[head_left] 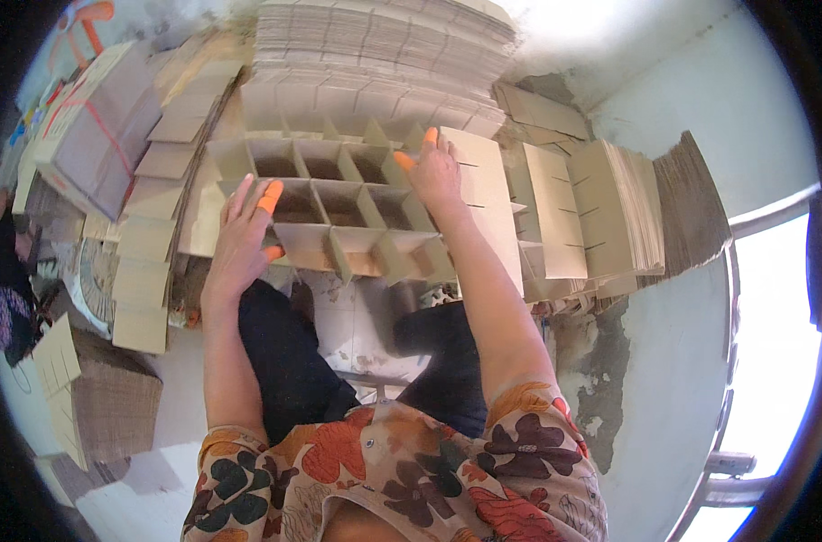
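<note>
A grid of interlocked cardboard dividers [329, 187] stands in front of me, its upright strips crossing to form several square cells. My left hand [237, 239] lies along the grid's left side, fingers stretched out and thumb apart. Orange finger covers sit on its thumb and one finger. At the grid's right side is my right hand [436, 173], thumb and fingers spread, also with orange covers on the thumb and a finger. Its fingers rest by the upper left edge of a pale slotted cardboard sheet [483, 194]. Neither hand visibly grips a strip.
Tall stacks of slotted cardboard strips [375, 50] rise behind the grid. More slotted sheets [614, 208] stand to the right. Cardboard pieces [144, 280] line the left, beside a box with red strapping [99, 131]. Another bundle [113, 411] sits at lower left.
</note>
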A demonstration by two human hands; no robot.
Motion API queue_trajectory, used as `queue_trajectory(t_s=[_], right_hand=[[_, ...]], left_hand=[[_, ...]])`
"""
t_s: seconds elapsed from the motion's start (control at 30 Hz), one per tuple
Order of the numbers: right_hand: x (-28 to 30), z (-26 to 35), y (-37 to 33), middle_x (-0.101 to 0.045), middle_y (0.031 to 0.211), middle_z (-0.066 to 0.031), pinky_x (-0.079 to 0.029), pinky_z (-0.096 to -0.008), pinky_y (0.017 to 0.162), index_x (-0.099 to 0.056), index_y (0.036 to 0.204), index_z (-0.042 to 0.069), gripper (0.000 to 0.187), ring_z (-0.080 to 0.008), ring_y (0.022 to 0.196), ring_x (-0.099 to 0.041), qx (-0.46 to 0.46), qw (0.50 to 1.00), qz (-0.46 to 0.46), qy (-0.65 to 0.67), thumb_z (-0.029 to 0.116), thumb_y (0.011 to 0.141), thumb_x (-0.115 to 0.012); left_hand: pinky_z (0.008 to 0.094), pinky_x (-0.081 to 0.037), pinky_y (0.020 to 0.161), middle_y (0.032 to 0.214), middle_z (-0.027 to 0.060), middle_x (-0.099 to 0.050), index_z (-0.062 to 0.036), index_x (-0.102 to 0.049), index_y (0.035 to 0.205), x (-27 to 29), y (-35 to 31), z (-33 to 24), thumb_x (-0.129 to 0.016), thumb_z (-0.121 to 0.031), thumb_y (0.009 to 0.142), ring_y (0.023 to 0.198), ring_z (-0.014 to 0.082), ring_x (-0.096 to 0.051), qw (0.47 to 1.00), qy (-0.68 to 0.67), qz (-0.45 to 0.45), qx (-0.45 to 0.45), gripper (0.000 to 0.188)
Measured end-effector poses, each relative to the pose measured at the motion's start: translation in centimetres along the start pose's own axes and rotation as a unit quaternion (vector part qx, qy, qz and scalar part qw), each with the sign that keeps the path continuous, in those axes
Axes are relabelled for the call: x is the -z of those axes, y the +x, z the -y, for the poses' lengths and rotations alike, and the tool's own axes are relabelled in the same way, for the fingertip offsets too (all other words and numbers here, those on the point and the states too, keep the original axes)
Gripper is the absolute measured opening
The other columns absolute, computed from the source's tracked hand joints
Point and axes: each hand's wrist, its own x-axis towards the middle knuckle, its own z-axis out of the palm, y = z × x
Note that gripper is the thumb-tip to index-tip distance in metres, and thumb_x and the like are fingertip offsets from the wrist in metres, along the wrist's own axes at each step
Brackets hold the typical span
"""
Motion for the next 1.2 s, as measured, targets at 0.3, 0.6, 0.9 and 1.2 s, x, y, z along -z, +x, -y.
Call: queue_trajectory(t_s=[0.3,0.6,0.9,1.2], right_hand=[[5.1,1.4,-1.8,-0.059,0.109,-0.0218,-0.036,-0.0497,0.094,-0.048,0.123,-0.003,0.068,-0.0357,0.104,-0.054,0.093,0.970,0.226,0.008,0.053,0.084,-0.054],[9.1,-5.0,-4.8,-0.049,0.126,-0.0219,-0.036,-0.0460,0.099,-0.043,0.130,0.000,0.072,-0.0372,0.123,-0.041,0.074,0.997,0.005,0.009,0.041,0.077,-0.069],[11.4,-15.0,-7.5,-0.063,0.105,-0.0194,-0.047,-0.0346,0.080,-0.055,0.112,-0.005,0.051,-0.0249,0.095,-0.060,-0.217,0.871,0.311,0.312,0.032,0.078,-0.069],[15.4,-27.4,-6.6,-0.065,0.079,-0.0058,-0.048,-0.0305,0.056,-0.062,0.091,-0.003,0.019,-0.0128,0.065,-0.059,-0.323,0.875,-0.054,0.355,0.014,0.081,-0.064]], left_hand=[[0.0397,-0.024,0.111,0.146,0.0072,-0.030,-0.0074,-0.032,0.139,-1.3,7.6,0.8,-0.076,0.000,0.057,0.139,0.0272,-0.018,0.994,0.047,0.075,-0.063,0.094],[0.0394,-0.032,0.103,0.131,0.0117,-0.044,-0.0074,-0.042,0.128,-6.2,13.3,2.4,-0.072,0.004,0.059,0.123,0.0314,-0.038,0.981,0.016,0.123,-0.148,0.076],[0.0402,-0.043,0.070,0.075,0.0085,-0.054,-0.0047,-0.051,0.071,-8.1,12.8,2.7,-0.071,-0.005,0.061,0.081,0.0298,-0.050,0.981,0.001,0.033,-0.189,0.023],[0.0386,-0.046,0.071,0.093,0.0137,-0.058,-0.0020,-0.055,0.085,4.8,3.4,-1.6,-0.066,-0.004,0.066,0.086,0.0320,-0.053,0.959,0.178,0.001,-0.221,0.022]])
